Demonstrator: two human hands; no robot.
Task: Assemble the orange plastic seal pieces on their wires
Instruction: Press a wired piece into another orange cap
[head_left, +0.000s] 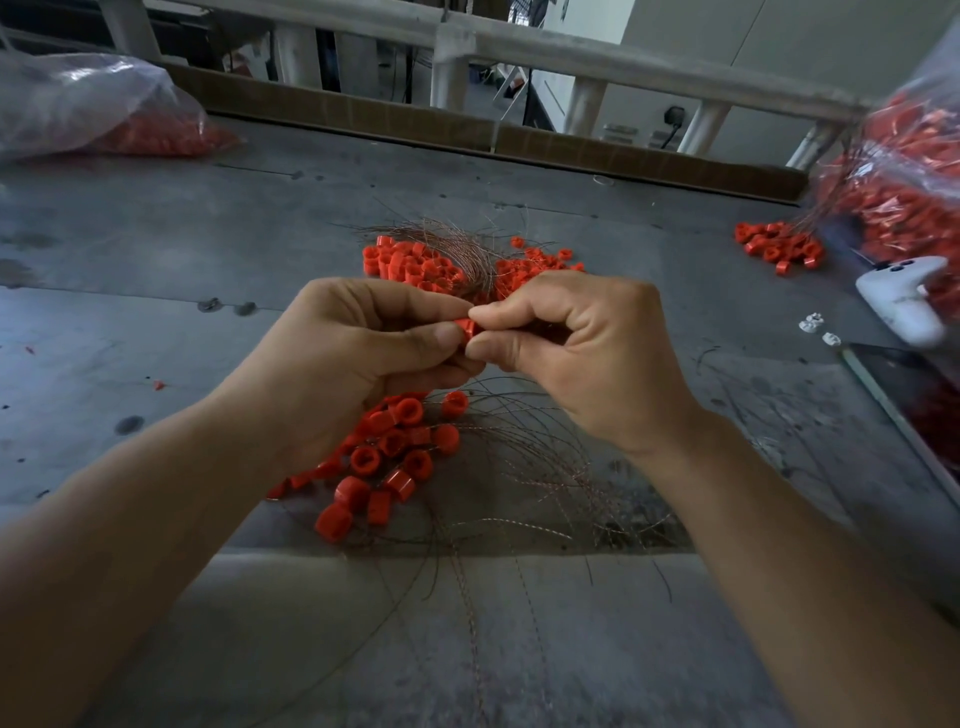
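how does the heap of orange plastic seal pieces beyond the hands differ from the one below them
The far heap of orange plastic seal pieces is dense, many pieces packed together; the near heap is looser, with fewer in view. The far heap's thin wires bunch in one arched bundle; the near heap's wires fan out rightward. Both lie on the grey table.
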